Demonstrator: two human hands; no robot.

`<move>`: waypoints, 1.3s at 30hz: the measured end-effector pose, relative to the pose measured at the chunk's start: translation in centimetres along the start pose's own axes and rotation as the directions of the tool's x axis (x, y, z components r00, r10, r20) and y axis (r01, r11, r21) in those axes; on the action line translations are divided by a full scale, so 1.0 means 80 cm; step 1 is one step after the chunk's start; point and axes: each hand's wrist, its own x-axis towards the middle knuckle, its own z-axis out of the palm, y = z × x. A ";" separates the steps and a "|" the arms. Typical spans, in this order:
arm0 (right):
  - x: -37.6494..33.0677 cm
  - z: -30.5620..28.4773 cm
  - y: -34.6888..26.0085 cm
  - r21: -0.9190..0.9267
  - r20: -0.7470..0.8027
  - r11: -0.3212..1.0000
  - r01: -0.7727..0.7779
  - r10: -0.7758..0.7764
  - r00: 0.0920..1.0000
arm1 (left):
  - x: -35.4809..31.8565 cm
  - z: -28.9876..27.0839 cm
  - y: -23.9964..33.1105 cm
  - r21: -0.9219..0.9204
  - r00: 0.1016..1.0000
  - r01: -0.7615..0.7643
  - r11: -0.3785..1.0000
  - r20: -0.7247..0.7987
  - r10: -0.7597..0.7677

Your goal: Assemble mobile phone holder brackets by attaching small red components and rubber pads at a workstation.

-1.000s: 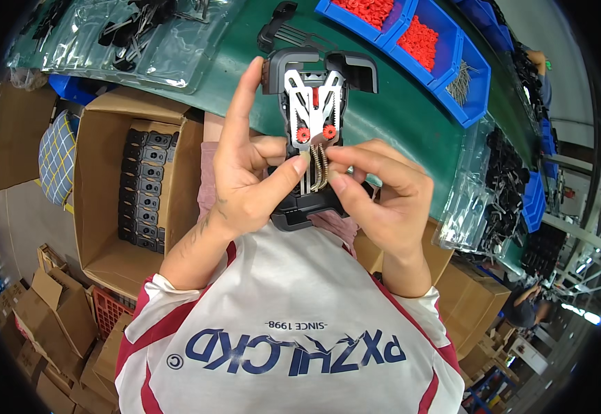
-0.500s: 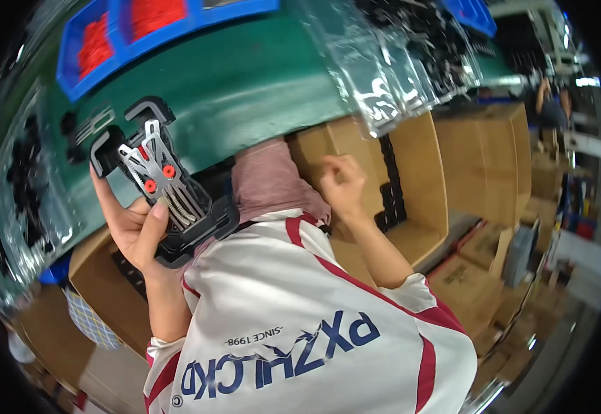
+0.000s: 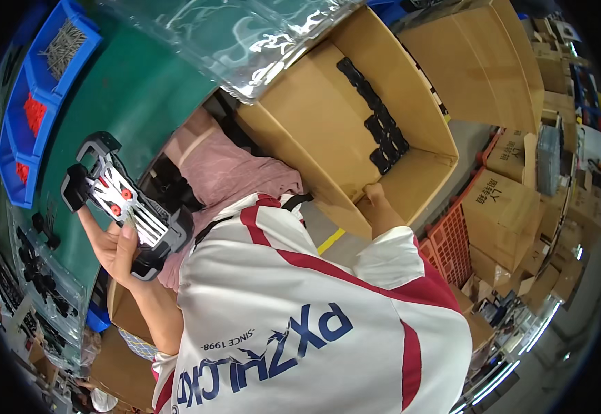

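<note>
My left hand (image 3: 117,252) is closed on a black-and-silver phone holder (image 3: 135,203), held tilted over the front edge of the table. Two red round pieces and a row of metal springs show on its face, and my thumb presses beside the springs. My right hand (image 3: 375,195) reaches down into an open cardboard box (image 3: 300,117) on the right; its fingers are mostly hidden. Inside that box, a row of black parts (image 3: 376,117) lies beyond my right hand.
On the green table (image 3: 135,90) stand blue bins (image 3: 21,152) with red parts and metal springs. Clear plastic sheeting (image 3: 245,69) covers the table edge by the box. More black parts (image 3: 42,276) lie at left. Stacked cartons (image 3: 500,214) and a red crate (image 3: 448,245) stand at right.
The view has turned to the right. My right hand has gone from above the box's near side down into it. The phone holder stays in my left hand.
</note>
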 end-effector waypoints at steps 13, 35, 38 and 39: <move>0.016 0.062 -0.098 -0.260 0.157 0.898 0.355 -0.323 0.933 | 0.015 0.042 -0.013 -0.022 0.953 0.133 0.991 -0.270 -0.134; 0.049 0.129 -0.192 -0.471 -0.240 0.879 0.070 -0.205 0.949 | 0.002 0.056 -0.012 -0.136 0.892 0.162 0.977 -0.405 -0.203; -0.022 0.185 -0.222 -0.447 -0.191 0.884 0.135 -0.242 0.951 | 0.005 0.058 -0.017 -0.111 0.902 0.160 0.981 -0.387 -0.191; -0.040 0.191 -0.238 -0.465 0.112 0.800 0.379 -0.371 0.922 | 0.006 0.057 -0.017 -0.100 0.906 0.158 0.982 -0.382 -0.184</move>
